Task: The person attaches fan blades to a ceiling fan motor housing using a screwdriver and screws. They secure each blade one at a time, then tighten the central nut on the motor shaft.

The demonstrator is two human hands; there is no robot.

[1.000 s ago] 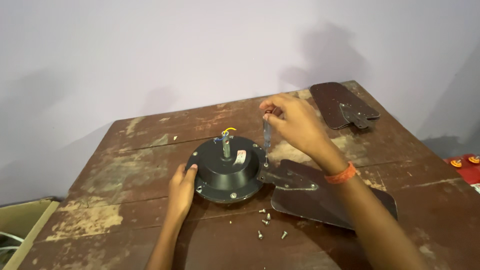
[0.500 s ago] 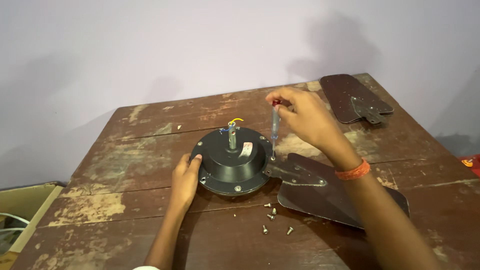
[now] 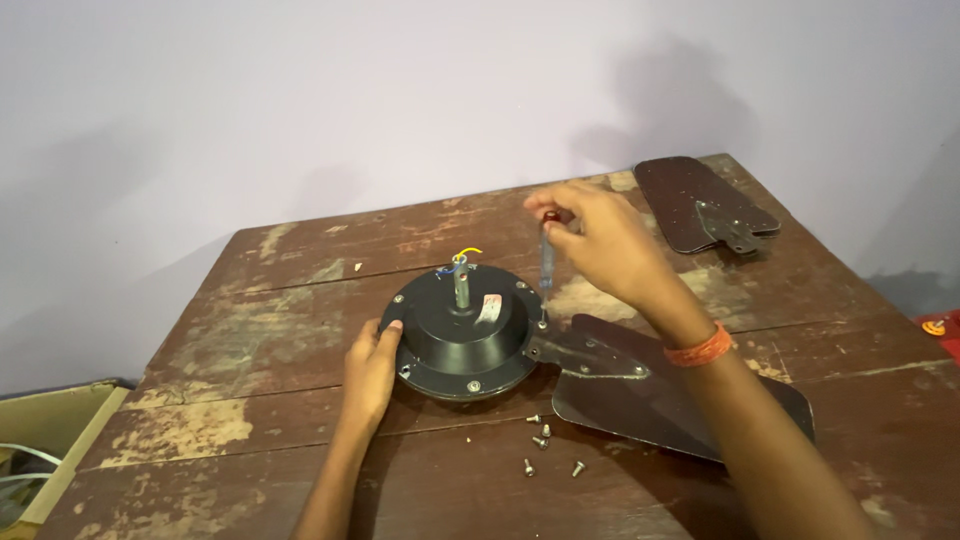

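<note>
Steadying a black fan motor housing (image 3: 462, 335) on a worn wooden bench (image 3: 250, 330) while a screwdriver (image 3: 545, 268) stands on its right rim.

Scuffed dark bench fills the lower frame against a plain pale wall (image 3: 300, 100); a cardboard box (image 3: 40, 440) sits at lower left. One brown fan blade (image 3: 680, 400) lies right of centre, its metal bracket (image 3: 590, 355) meeting the housing; a second blade (image 3: 700, 205) rests at upper right. The right hand (image 3: 600, 240), wearing an orange wristband (image 3: 700, 348), reaches in from lower right, fingers pinched together on the upright screwdriver's red top, tip at the bracket's end. The left hand (image 3: 370, 370) presses flat against the housing's left edge, grip open around it. Loose screws (image 3: 545, 445) lie just below the housing.
</note>
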